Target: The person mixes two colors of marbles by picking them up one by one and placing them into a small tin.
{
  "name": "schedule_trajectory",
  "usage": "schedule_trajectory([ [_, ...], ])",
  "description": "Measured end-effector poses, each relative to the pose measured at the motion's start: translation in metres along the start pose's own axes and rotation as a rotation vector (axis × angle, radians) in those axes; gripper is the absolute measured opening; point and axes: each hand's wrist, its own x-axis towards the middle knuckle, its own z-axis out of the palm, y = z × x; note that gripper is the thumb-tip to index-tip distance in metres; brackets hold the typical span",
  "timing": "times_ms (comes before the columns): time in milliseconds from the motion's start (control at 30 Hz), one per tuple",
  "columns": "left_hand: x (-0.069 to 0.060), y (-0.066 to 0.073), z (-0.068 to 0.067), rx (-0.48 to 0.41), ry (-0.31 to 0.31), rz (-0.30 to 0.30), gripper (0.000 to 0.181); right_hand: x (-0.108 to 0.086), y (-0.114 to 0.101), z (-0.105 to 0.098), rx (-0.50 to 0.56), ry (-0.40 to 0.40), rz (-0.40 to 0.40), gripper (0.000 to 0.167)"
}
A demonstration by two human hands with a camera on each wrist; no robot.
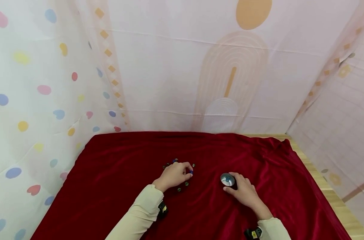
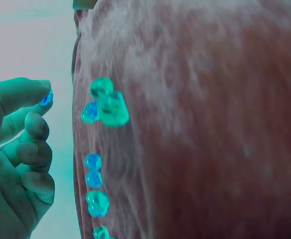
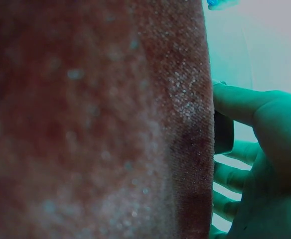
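Between thumb and forefinger, my left hand (image 1: 173, 174) pinches a blue glass marble (image 2: 47, 98), held above the red cloth; its other fingers are curled in the left wrist view. Loose marbles lie around that hand, among them a greenish marble (image 1: 186, 183) and another near the wrist (image 1: 179, 189). To the right, a small round shiny metal bowl (image 1: 227, 180) stands on the cloth with something bluish inside, too small to make out. My right hand (image 1: 245, 191) grips the bowl's right side, thumb in front and fingers behind. Only the bowl's dark side (image 3: 224, 132) shows in the right wrist view.
A rumpled red velvet cloth (image 1: 109, 186) covers most of the table. Bare wood (image 1: 329, 193) shows along the right edge. Patterned curtains (image 1: 169, 76) hang behind and at both sides. Several marbles, including a clear greenish one (image 2: 113, 109), lie in small groups.
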Motion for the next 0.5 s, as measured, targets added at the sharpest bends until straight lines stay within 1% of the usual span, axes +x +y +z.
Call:
schedule_trajectory([
  [133, 0.004, 0.008, 0.003, -0.003, -0.002, 0.022, 0.018, -0.001, 0.0, 0.0, 0.002, 0.001, -0.002, 0.061],
  [233, 0.008, 0.014, 0.006, -0.002, -0.012, 0.026, 0.018, -0.001, 0.001, 0.0, 0.0, 0.003, -0.009, 0.062],
  [367, 0.013, 0.022, 0.008, 0.013, -0.023, 0.032, 0.019, -0.001, 0.0, 0.0, 0.001, 0.003, -0.011, 0.062],
  [500, 0.016, 0.028, 0.011, 0.041, -0.013, 0.055, 0.019, -0.001, 0.0, -0.001, -0.006, 0.004, -0.016, 0.062],
])
